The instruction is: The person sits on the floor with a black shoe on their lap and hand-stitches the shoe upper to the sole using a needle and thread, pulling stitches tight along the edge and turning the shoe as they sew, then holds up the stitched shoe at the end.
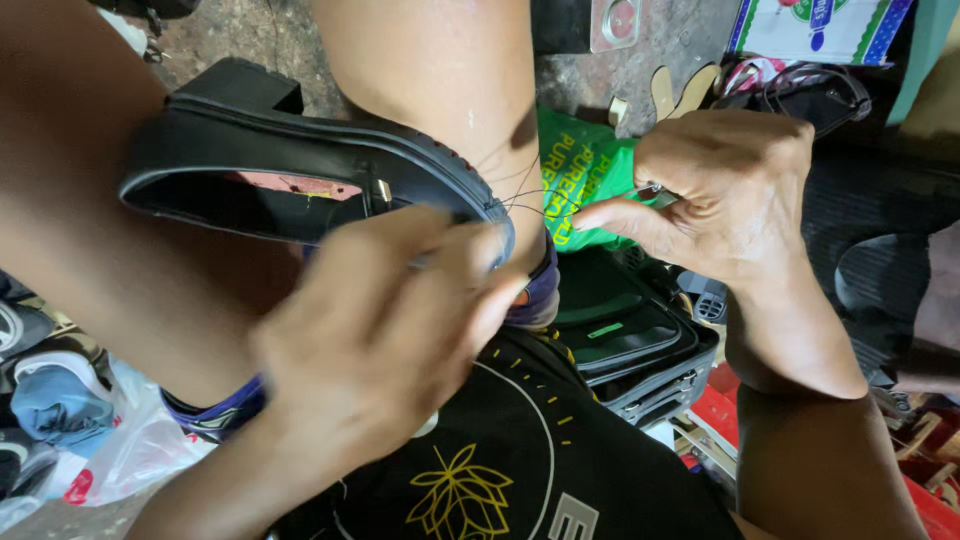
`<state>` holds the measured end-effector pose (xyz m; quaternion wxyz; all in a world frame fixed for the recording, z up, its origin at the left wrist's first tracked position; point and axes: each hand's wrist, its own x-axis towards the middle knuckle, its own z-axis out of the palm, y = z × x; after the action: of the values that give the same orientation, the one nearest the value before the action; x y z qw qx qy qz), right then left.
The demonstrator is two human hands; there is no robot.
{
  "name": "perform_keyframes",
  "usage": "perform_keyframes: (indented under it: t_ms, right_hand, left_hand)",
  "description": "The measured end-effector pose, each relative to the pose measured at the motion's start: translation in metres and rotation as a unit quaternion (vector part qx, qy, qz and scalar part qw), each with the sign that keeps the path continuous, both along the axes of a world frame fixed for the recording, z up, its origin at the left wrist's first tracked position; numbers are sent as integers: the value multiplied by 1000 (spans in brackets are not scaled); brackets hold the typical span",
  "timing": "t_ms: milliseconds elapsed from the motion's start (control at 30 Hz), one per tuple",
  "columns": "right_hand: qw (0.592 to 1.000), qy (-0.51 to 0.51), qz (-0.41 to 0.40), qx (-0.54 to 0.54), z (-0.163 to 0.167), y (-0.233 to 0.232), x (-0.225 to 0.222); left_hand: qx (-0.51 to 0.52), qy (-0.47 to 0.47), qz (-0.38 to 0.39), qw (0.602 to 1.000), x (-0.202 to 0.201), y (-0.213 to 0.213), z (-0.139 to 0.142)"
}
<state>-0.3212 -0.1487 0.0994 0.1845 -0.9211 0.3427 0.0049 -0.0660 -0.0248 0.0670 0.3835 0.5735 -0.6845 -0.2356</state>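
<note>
Black shoe (pixel 300 160) lies on its side across the upper left of the frame, wedged between the person's bare knees, with its heel toward the upper left and its toe toward the centre. The opening faces the camera and shows a reddish insole patch inside.

Left hand (pixel 385 340) sits at lower centre, closed around the toe end of the shoe, with the fingertips pressed against the rim of the sole. Right hand (pixel 720 195) sits at upper right, closed in a pinch on a small metal tool (pixel 655 190) (its tip is too small to identify; it may be a needle or an awl). Thin thread (pixel 545 200) runs in several strands from the toe seam across to the right hand and appears taut.

Progress, judged from this view: a short row of reddish stitches is visible along the sole edge near the toe, so part of the seam appears sewn. The stitch line cannot be followed toward the heel, so the remaining length cannot be told. The thread is not cut or tied off, which suggests stitching is unfinished.

Surroundings: a green plastic bag (pixel 580 180) lies behind the thread at upper centre, a dark tool case (pixel 630 340) sits below it, and sandals (pixel 790 85) rest at upper right.
</note>
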Motion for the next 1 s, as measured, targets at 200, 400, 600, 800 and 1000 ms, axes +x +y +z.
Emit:
perform_keyframes:
  t_ms: [200, 400, 600, 800, 1000]
  right_hand:
    - [1000, 1, -12, -6, 6, -2, 5]
    - [958, -265, 46, 99, -37, 2, 20]
    - [897, -166, -84, 400, -64, 18, -6]
    - [856, -296, -172, 388, -30, 17, -11]
    - [954, -124, -72, 262, -27, 22, 35]
  left_hand:
    - [1, 28, -74, 997, -27, -31, -12]
    - [138, 268, -47, 952, -17, -25, -20]
    - [251, 517, -76, 815, 1, -27, -9]
    - [103, 160, -92, 977, -17, -34, -10]
    - [208, 201, -89, 953, -18, -25, -13]
